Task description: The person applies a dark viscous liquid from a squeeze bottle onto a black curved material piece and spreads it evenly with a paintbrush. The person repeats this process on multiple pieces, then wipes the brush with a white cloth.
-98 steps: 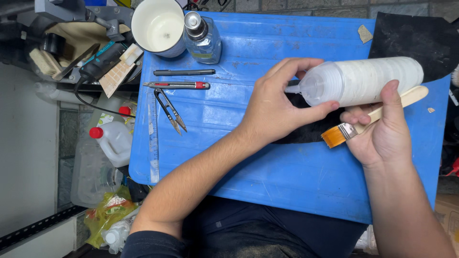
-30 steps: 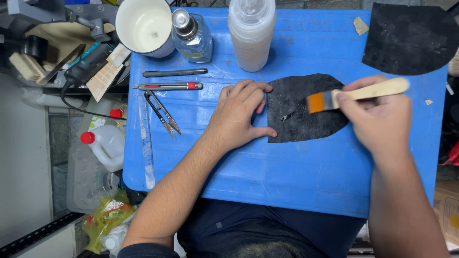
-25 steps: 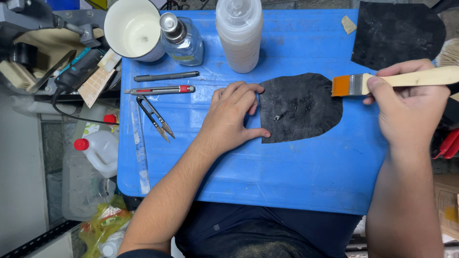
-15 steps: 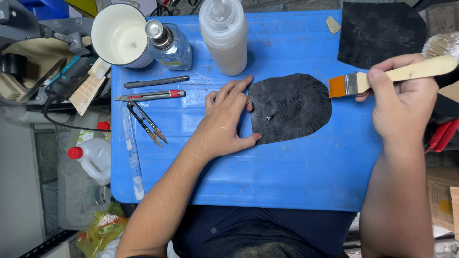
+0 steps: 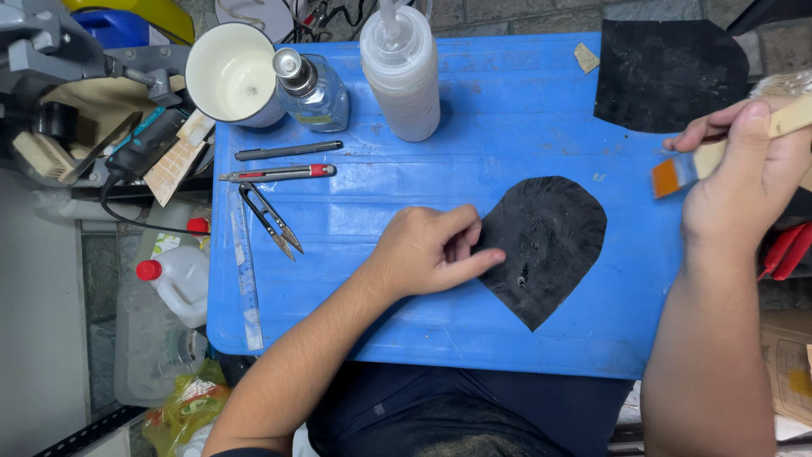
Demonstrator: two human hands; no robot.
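A black, rounded piece of leather (image 5: 548, 245) lies flat on the blue board (image 5: 423, 338). My left hand (image 5: 431, 250) presses on its left edge with fingers curled. My right hand (image 5: 744, 182) is at the board's right edge, gripping a flat brush (image 5: 677, 173) with a wooden handle and orange bristles. The bristles hang just above the board, a little right of the leather and not touching it. A white squeeze bottle (image 5: 404, 72) stands upright at the far edge.
A second black piece (image 5: 668, 72) lies at the far right corner. A white cup (image 5: 230, 74) and a small glass bottle (image 5: 313, 89) stand far left. A pen (image 5: 288, 151), cutter (image 5: 275, 173), snips (image 5: 271, 220) and ruler (image 5: 244, 271) lie along the left side.
The squeeze bottle was set down upright at the far edge. My left hand came down onto the leather. The brush swept off the leather toward the right.
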